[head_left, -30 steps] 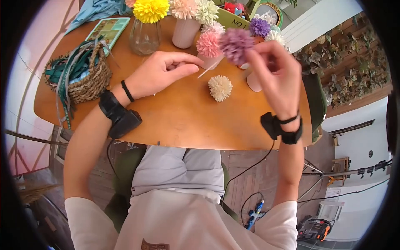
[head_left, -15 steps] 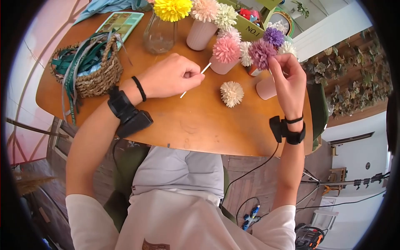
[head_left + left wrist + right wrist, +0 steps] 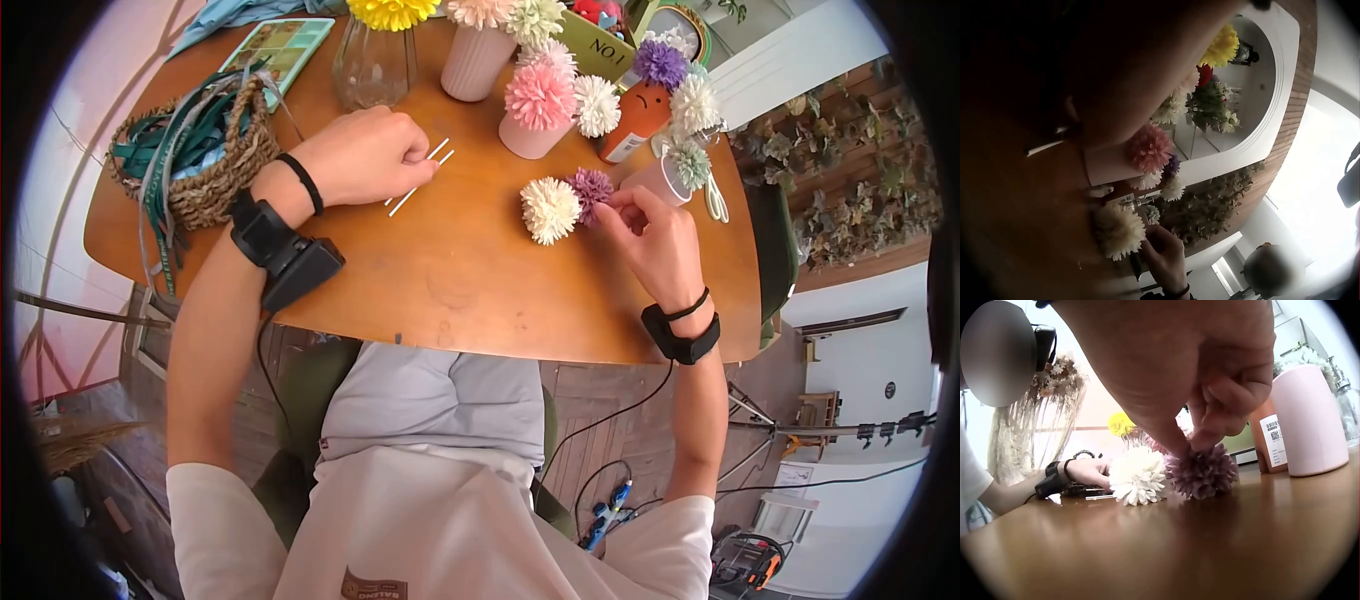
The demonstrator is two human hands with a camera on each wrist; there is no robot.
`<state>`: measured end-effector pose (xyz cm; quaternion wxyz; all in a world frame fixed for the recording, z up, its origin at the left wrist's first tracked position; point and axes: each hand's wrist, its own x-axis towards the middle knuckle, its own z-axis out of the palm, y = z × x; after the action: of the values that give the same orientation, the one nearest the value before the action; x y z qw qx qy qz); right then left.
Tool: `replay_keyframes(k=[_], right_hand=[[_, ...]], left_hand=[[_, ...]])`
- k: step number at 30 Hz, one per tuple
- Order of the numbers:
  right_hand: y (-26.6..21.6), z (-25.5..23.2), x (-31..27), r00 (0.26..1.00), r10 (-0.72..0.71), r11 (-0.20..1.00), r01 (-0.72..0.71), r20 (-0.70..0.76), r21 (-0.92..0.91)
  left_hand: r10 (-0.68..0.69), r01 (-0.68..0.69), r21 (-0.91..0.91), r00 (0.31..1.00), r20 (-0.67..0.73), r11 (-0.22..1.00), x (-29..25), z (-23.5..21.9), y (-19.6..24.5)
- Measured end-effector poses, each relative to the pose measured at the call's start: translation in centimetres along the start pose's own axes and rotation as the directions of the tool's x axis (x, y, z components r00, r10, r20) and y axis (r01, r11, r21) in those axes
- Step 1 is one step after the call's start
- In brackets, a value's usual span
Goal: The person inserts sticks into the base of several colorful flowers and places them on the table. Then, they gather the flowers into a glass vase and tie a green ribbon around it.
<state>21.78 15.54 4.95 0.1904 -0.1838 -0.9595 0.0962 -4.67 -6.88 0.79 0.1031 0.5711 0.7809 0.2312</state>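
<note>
On the table, my right hand [image 3: 655,240] pinches the top of a purple pompom flower head [image 3: 1200,475] between thumb and fingers. Right against it, on its left, sits a cream flower head [image 3: 550,211]. Over at the left, my left hand [image 3: 360,158] has its fingers curled at two thin white sticks [image 3: 418,190], which lie side by side low over the tabletop. Its fingertips pinch at one stick; the hand covers part of both. The left wrist view shows a stick end [image 3: 1044,149] below the dark fingers.
A woven basket of ribbons [image 3: 205,195] stands left of my left arm. Behind are a glass vase [image 3: 375,65], pink cups [image 3: 530,135] with flowers, and an orange bottle [image 3: 635,115]. A pink cup [image 3: 660,180] is just beyond my right hand.
My right hand has lowered the purple flower head to the table beside the cream one. My left hand has brought a white stick left and down, beside another stick.
</note>
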Motion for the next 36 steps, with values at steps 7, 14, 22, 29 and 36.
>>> replay_keyframes(k=[7, 14, 22, 29, 36], right_hand=[[1.4, -4.9, 0.8, 0.992, 0.042, 0.999, -0.045, -0.119, -0.022], [6.0, -8.6, 3.1, 0.954, 0.159, 0.986, -0.164, -0.255, -0.001], [7.9, -8.3, 4.9, 0.970, 0.197, 0.968, -0.215, -0.145, -0.127], [9.2, -7.8, 5.4, 0.974, 0.169, 0.975, -0.188, -0.148, -0.120], [7.9, -9.1, 4.8, 0.964, 0.135, 0.983, -0.159, -0.227, -0.092]], left_hand=[[0.033, -0.033, 0.014, 0.998, -0.045, 0.999, 0.2, -0.1, 0.4], [0.021, -0.030, -0.060, 0.989, -0.146, 0.998, 0.1, -0.1, 0.9], [0.049, -0.078, -0.106, 0.967, -0.250, 0.991, 0.3, -0.2, 1.3], [0.070, -0.123, -0.151, 0.946, -0.316, 0.981, 0.4, 0.1, 1.0], [0.078, -0.138, -0.165, 0.941, -0.329, 0.977, 0.5, 0.2, 1.2]])
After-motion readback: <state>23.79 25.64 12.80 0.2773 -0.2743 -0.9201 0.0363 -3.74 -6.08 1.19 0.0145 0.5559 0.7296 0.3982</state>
